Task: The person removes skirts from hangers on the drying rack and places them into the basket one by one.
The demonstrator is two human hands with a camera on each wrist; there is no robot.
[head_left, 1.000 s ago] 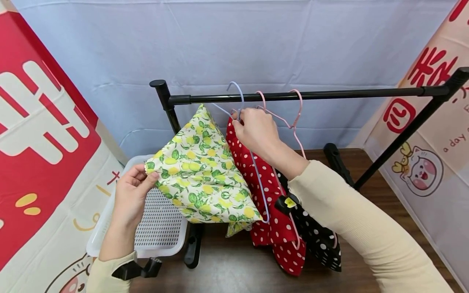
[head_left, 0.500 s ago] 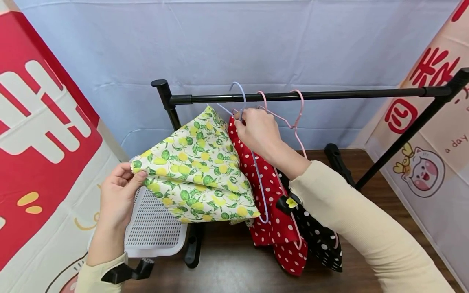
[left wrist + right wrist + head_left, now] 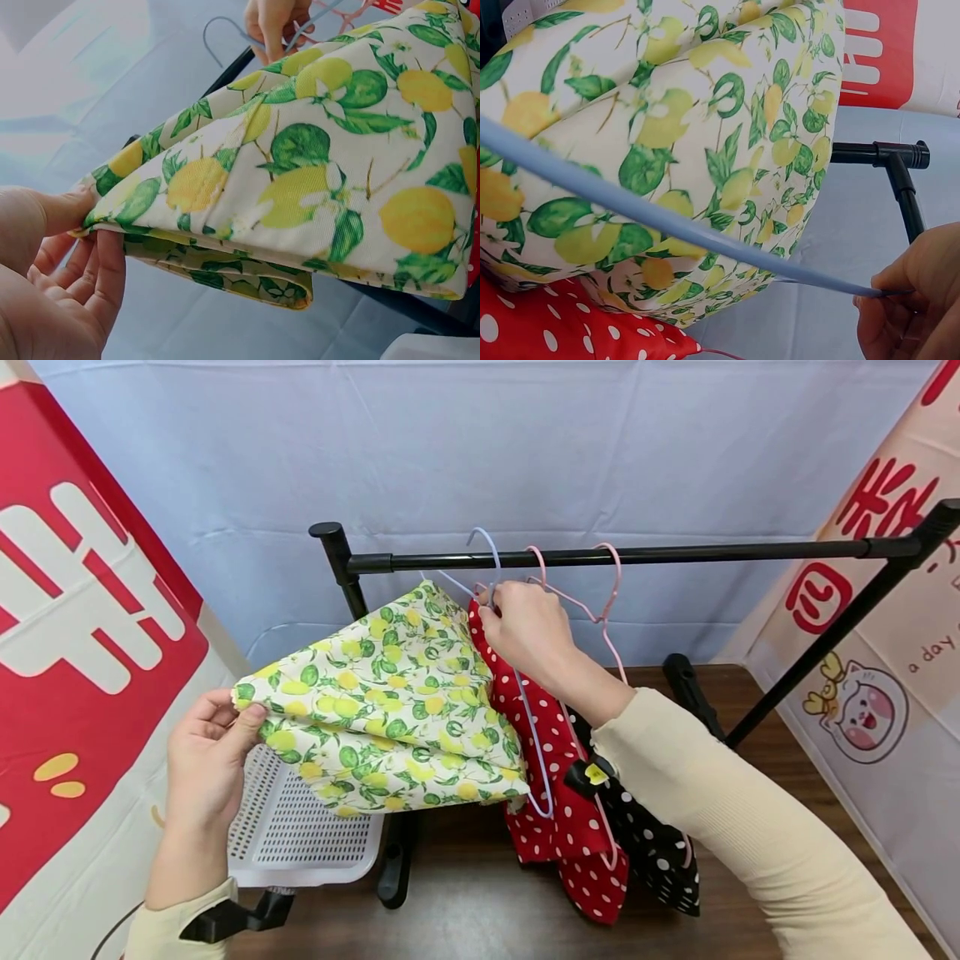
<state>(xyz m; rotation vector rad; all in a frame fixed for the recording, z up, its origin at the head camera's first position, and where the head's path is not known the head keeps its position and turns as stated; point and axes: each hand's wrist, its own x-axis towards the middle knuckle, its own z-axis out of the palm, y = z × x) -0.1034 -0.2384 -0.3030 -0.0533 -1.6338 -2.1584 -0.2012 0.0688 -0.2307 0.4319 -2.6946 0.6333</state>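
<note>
A lemon-print cloth [image 3: 382, 710], white with yellow fruit and green leaves, is draped on a pale blue hanger [image 3: 536, 752]. My left hand [image 3: 210, 760] pinches the cloth's left corner between thumb and fingers and holds it out to the left. In the left wrist view the thumb lies on top of that corner, with a folded layer hanging below. My right hand [image 3: 528, 622] grips the blue hanger at the base of its hook, just under the rail. The hanger's far arm is mostly hidden by the cloth.
A black rail [image 3: 705, 554] carries pink hangers [image 3: 611, 585] with a red polka-dot cloth [image 3: 585, 827] and a black polka-dot cloth [image 3: 660, 852]. A white perforated basket [image 3: 315, 827] stands below left on the brown table [image 3: 465, 893]. Printed banners flank both sides.
My left hand has moved left and slightly down, drawing the lemon-print cloth's corner out so it spreads wider. The right hand stays at the hanger's hook.
</note>
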